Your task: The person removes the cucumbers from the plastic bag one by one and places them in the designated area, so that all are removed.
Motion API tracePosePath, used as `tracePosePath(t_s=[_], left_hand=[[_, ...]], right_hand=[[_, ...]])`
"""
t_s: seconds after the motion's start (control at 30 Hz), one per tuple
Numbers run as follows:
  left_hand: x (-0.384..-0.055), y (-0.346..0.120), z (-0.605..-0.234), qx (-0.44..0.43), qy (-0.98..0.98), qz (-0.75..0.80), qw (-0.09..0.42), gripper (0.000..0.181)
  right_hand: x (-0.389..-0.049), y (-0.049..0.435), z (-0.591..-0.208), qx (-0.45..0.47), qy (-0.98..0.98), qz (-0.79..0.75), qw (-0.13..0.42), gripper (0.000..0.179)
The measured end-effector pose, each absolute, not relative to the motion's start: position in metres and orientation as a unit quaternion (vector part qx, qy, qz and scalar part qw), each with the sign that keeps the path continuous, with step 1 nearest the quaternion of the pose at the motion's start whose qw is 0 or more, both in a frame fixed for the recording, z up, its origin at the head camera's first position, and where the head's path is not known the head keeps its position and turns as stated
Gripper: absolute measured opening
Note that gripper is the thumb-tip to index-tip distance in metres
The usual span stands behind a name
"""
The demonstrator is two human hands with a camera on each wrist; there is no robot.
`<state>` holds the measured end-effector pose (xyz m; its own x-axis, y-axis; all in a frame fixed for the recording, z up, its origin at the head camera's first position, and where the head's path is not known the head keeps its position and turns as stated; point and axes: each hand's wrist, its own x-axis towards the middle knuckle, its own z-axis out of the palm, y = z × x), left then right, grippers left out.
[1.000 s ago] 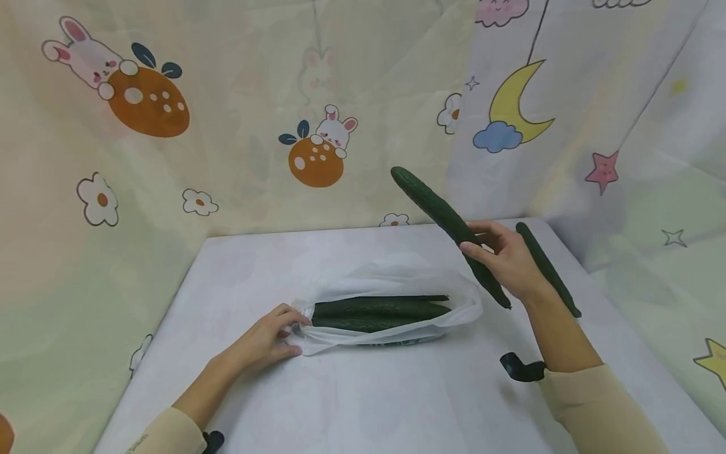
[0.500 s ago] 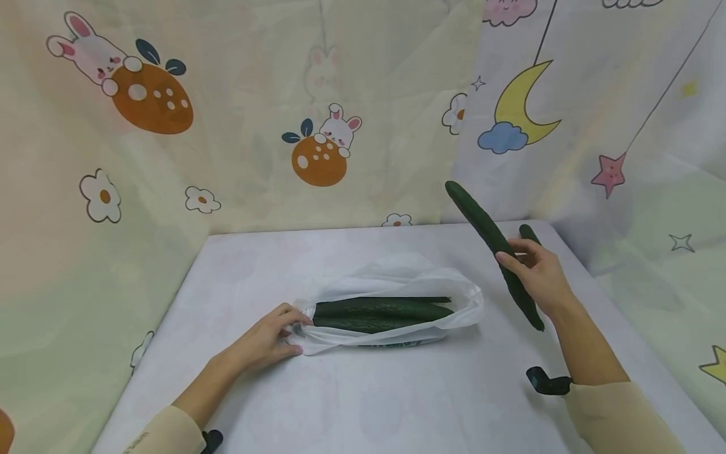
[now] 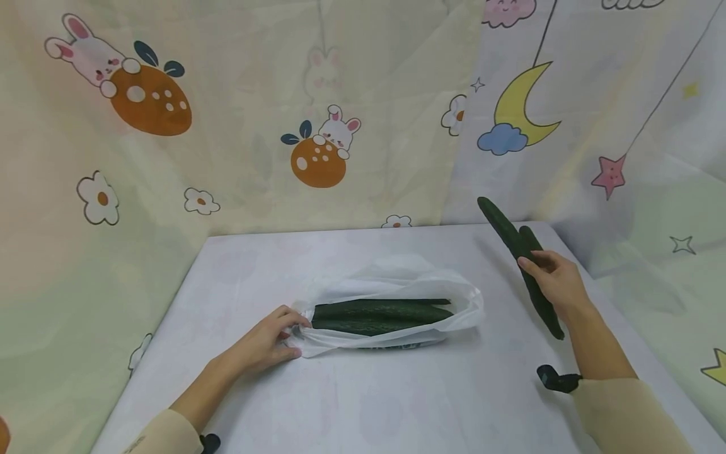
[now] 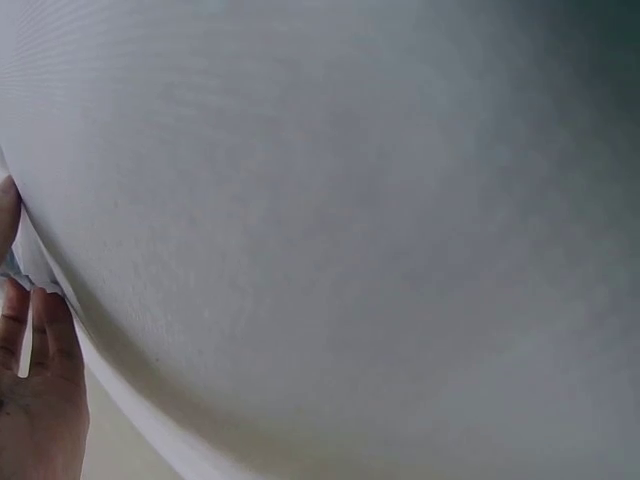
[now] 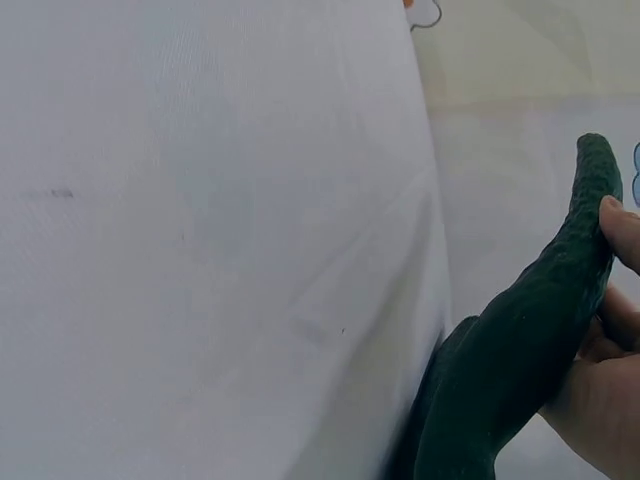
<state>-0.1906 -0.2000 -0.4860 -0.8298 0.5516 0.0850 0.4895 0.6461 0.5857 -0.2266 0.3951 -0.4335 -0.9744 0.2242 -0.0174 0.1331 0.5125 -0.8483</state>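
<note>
Green in the right hand [image 3: 558,284]: gripping a cucumber [image 3: 541,304] near its middle, with thumb across and fingers behind, slanting it over the right side of the white table [image 3: 368,403]. Perhaps risking a knock against the loose cucumber [image 3: 530,238] just behind; not showing clearly whether touching it or apart. Probably inviting a roll by letting go with one round skin against another, or bumping one end by setting down at this tilt. Pinching the left end of the plastic bag [image 3: 397,277] with the left hand [image 3: 266,339], holding its mouth open around the bagged cucumbers [image 3: 374,315]; possibly risking a tear or a dragged load by tugging such thin film.

Reaching the right forearm [image 3: 601,343] up from the lower right, angling the wrist leftward. Stretching the left forearm [image 3: 207,388] in from the lower left, with thumb low near the tabletop and fingers curving above it.
</note>
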Motion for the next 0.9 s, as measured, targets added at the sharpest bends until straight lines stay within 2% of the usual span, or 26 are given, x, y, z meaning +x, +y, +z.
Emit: tracePosePath(t_s=[0.63, 0.9], left_hand=[[-0.19, -0.204, -0.49, 0.283, 0.901, 0.324, 0.058, 0.053], [-0.19, -0.202, -0.493, 0.294, 0.894, 0.335, 0.044, 0.053]], right_hand=[[-0.242, 0.428, -0.459, -0.153, -0.891, 0.427, 0.032, 0.084], [-0.242, 0.425, -0.46, -0.159, -0.936, 0.308, 0.062, 0.069]])
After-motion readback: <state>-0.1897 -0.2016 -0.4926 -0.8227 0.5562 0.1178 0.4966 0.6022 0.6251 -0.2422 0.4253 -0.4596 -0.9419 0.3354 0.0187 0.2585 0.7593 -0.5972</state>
